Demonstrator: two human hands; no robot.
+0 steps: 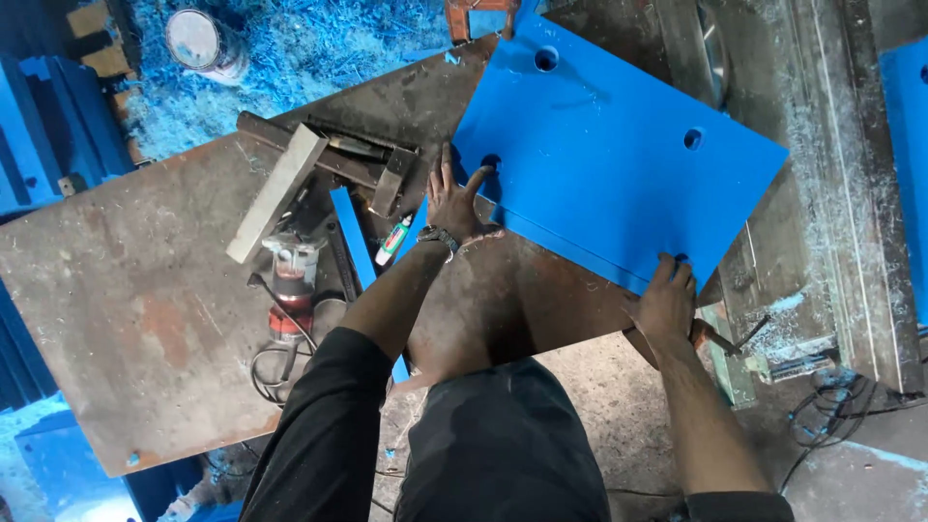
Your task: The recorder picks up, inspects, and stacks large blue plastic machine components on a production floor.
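While the left hand (452,201) presses flat, fingers spread, on the blue panel (609,145) and the right hand (665,304) grips its near corner, panel positioning on the rusty workbench (145,300) appears underway; next move needs both hands coordinated.

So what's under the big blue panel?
The blue panel lies on a rusty metal table, overhanging its far edge. The left hand and right hand press its near edge. The tabletop directly beneath is covered, so anything there cannot be seen.
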